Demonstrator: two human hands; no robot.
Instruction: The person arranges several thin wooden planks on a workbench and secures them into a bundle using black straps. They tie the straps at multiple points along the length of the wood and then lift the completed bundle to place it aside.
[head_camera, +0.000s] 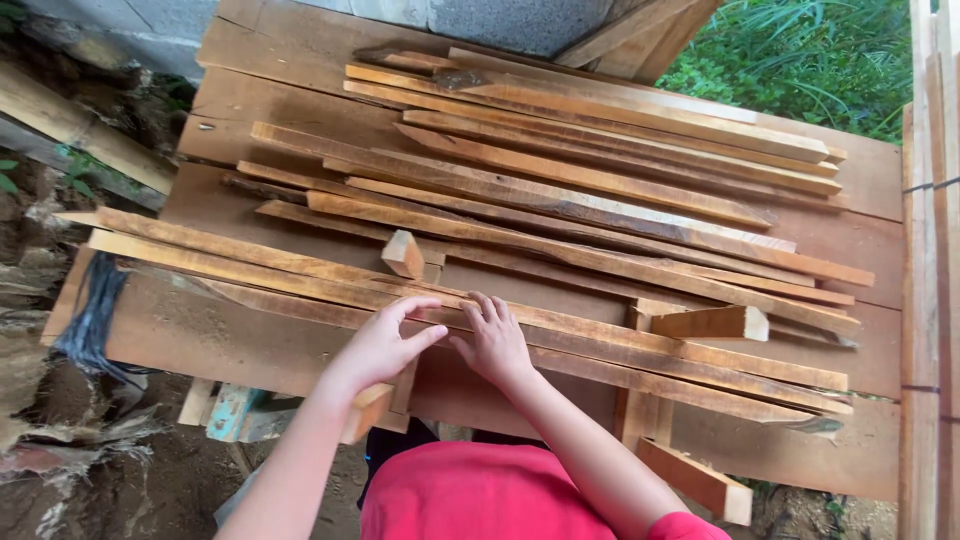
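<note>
Both hands flat, fingers spread, gripping nothing, resting on long strip (600, 345). Strip axis runs 10-to-4. Left hand (385, 345) and right hand (495, 340) side by side, equally near.

Hidden under the hands (440, 345): part of a long strip (640, 350). Right of them, planks (930, 250) cut off by the edge.

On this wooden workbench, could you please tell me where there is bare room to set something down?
Bare board shows at the near left corner, between the long wooden strips and the left hand, along the far left edge, and at the right end. The middle is crowded with overlapping strips, where the right hand rests.
</note>
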